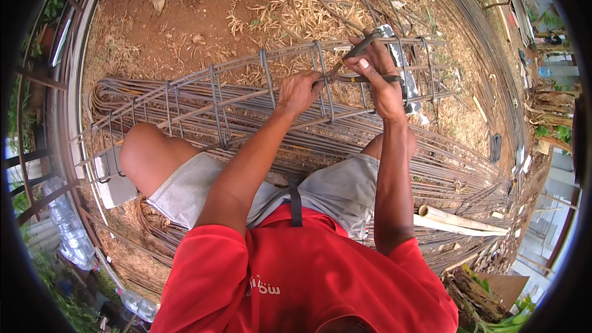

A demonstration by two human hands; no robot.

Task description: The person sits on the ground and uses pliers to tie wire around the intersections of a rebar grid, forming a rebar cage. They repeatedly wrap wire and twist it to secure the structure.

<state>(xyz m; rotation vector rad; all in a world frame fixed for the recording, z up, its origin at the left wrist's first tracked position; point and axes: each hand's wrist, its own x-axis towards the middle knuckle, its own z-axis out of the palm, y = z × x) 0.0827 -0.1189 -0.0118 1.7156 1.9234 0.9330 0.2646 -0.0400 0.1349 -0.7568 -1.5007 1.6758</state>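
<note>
The person's right hand (pixel 381 77) holds a pair of steel pincers (pixel 353 78), its fingers spread between and around the parted handles. The pincers' head lies against a stirrup near the right end of a long rebar cage (pixel 268 77). Just beside that head, the left hand (pixel 298 91) has its fingers drawn narrow at the cage; what they pinch is too small to tell. The cage stretches crosswise before the person's knees, above a bundle of long steel bars (pixel 296 146), with a grey block (pixel 116 179) near its left end.
</note>
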